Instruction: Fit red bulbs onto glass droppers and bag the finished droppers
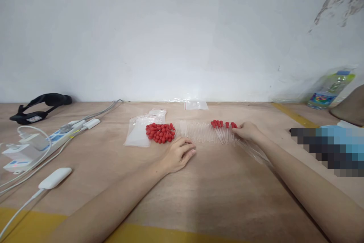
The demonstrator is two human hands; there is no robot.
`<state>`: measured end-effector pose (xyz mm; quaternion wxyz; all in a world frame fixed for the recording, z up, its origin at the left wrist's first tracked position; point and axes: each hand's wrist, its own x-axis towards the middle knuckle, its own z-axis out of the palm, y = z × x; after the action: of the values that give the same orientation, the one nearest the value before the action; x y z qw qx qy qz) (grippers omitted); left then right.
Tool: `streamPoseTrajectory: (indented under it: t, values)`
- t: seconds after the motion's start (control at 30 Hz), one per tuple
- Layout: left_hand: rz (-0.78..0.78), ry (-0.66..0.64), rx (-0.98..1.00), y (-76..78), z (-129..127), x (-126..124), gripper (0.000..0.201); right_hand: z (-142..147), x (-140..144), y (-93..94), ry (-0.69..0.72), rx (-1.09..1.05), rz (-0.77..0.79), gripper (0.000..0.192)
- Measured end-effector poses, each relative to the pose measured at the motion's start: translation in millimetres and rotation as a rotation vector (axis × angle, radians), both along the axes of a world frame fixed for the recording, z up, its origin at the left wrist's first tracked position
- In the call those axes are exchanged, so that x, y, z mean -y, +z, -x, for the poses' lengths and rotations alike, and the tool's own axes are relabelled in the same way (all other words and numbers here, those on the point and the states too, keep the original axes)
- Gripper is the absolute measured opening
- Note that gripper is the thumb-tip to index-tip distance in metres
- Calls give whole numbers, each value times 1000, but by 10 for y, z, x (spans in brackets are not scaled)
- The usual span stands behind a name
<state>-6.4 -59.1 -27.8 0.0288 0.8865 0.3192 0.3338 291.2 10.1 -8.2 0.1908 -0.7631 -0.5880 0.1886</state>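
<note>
Head view, mid-assembly by the look of it: red bulbs going onto clear dropper tubes. Right hand (pixel 248 131) pinched shut on the capped droppers (pixel 223 129) at the right end of the tube row (pixel 196 132). Left hand (pixel 178 155) resting on the bench (pixel 199 190), fingers loosely curled, empty, just below the loose red bulbs (pixel 160 132). Probably next: grab a bulb, seat it squarely on a bare tube.
</note>
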Motion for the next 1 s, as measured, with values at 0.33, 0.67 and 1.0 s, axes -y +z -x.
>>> streamPoseTrajectory:
  t: [0.33, 0.67, 1.0]
  values:
    - [-3, 9, -9, 17, -2, 15, 25, -252, -124, 80, -112, -146, -49, 27]
    - [-14, 28, -35, 21, -3, 21, 25, -485, -202, -76, -84, 27, 51, 31]
    - [-24, 21, -25, 33, -1, 22, 25, -381, 28, 267, 334, 112, 240, 32]
